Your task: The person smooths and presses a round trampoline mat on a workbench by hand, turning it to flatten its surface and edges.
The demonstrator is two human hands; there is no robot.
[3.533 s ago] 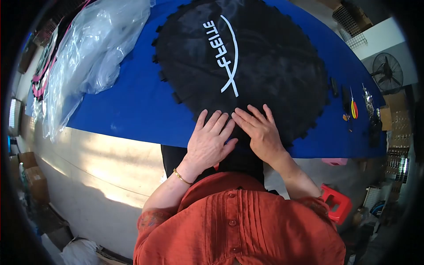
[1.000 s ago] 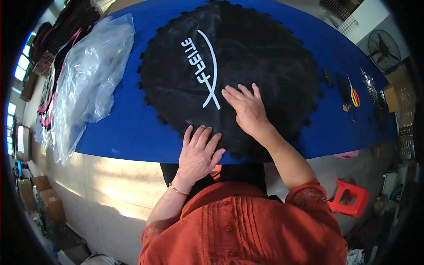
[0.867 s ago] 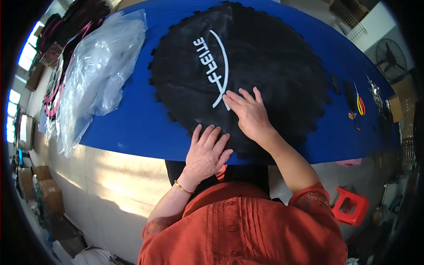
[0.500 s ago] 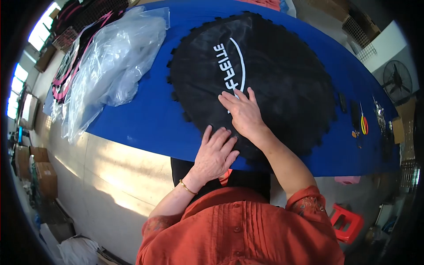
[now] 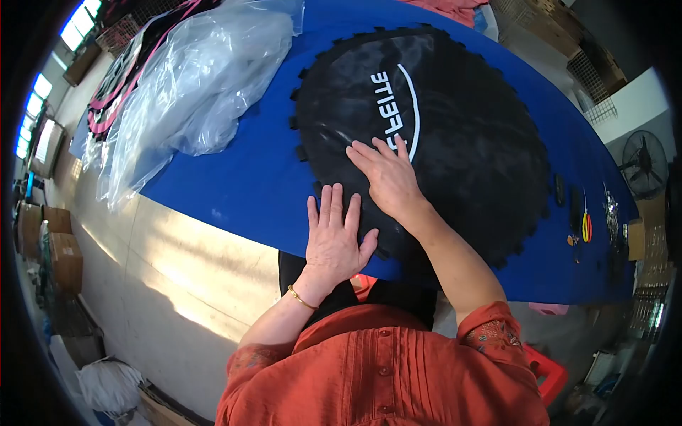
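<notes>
A round black fabric piece (image 5: 469, 142) with tabs around its edge and white lettering lies flat on the blue table (image 5: 213, 192). My left hand (image 5: 334, 238) rests flat with fingers spread at the near left edge of the fabric. Farther in, my right hand (image 5: 387, 176) lies on the black surface, fingers apart, covering the lower end of the white print. Neither hand holds anything.
Crumpled clear plastic (image 5: 206, 85) covers the table's left side, beside pink-trimmed black pieces (image 5: 117, 92). Yellow-red snips (image 5: 587, 224) and small dark items lie at the right. A red stool (image 5: 545, 373) stands on the floor, a fan (image 5: 643, 163) beyond.
My right hand has moved from the near edge onto the fabric and then left, over the lettering. My left hand stays by the near edge. The view has shifted and turned.
</notes>
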